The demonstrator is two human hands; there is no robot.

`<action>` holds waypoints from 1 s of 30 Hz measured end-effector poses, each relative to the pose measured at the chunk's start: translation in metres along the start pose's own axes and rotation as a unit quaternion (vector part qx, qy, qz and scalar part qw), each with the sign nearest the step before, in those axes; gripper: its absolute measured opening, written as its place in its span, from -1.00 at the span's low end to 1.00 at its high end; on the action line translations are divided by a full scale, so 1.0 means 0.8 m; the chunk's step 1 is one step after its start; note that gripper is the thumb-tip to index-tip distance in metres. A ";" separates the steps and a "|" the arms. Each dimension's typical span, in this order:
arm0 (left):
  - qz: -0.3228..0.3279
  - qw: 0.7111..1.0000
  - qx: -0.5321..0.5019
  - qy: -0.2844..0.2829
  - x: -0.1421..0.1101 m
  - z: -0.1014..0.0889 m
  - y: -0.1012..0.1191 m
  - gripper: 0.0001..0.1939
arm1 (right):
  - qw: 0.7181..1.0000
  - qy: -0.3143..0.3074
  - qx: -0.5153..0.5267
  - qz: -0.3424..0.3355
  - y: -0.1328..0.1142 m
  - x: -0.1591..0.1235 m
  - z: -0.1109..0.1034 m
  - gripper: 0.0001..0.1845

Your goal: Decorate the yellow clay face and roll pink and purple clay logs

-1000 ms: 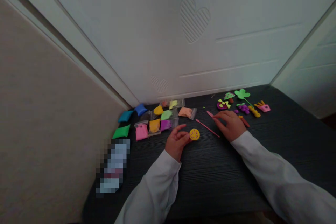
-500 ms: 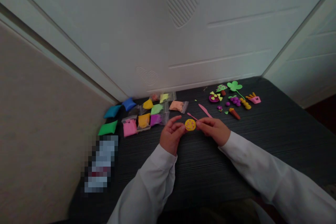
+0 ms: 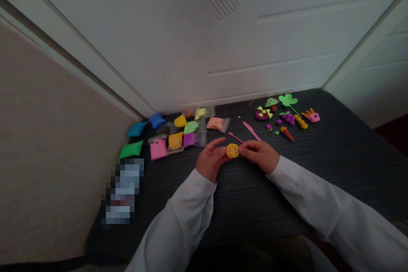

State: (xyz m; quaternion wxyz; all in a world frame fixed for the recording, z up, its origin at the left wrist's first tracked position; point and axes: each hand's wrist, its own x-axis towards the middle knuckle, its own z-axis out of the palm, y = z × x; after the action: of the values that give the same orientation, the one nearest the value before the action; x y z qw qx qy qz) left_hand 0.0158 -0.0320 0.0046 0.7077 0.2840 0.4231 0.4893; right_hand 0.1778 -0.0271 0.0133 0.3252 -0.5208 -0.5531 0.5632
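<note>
As left hand [image 3: 208, 160] pinches yellow disc [image 3: 232, 150], round, pink-marked face toward viewer

With the disc [image 3: 232, 150] as clock centre, over the table [image 3: 255, 204], the left hand [image 3: 209, 160] is at nine o'clock and the right hand [image 3: 260, 155] at three, both touching it. The stick [image 3: 235, 137] lies just beyond at twelve, the knife [image 3: 251, 130] between one and two. One packet [image 3: 216, 123] lies at eleven, a cluster of packets [image 3: 175, 141] around ten, and a blurred item [image 3: 124, 191] near eight. Models sit about two: clover [image 3: 287, 100] at the back, mushroom [image 3: 272, 102] toward its nine, grapes [image 3: 288, 119] nearer, with cone [image 3: 287, 133] at their six and basket [image 3: 315, 117] at their three. Behind the table, at twelve, stands the door [image 3: 153, 25].
</note>
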 end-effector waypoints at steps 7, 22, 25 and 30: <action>-0.022 1.000 0.009 0.004 -0.001 0.001 0.001 -0.58 | 1.000 0.002 -0.013 -0.004 0.001 0.000 0.000 -0.73; 0.007 1.000 0.027 0.004 0.000 -0.002 -0.003 -0.60 | 0.997 0.010 -0.068 -0.037 0.011 0.002 -0.002 -0.74; 0.003 1.000 0.023 -0.005 -0.002 0.001 -0.002 -0.59 | 0.996 0.010 -0.078 -0.041 0.012 0.002 -0.002 -0.73; -0.014 1.000 0.003 -0.026 -0.003 0.002 -0.001 -0.61 | 0.996 0.007 -0.083 -0.042 0.010 0.002 -0.002 -0.74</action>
State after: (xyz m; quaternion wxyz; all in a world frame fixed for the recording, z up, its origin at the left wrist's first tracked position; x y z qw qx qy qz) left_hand 0.0176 -0.0349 0.0056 0.7246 0.2928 0.4095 0.4707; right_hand 0.1808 -0.0268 0.0058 0.3083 -0.5263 -0.6172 0.4971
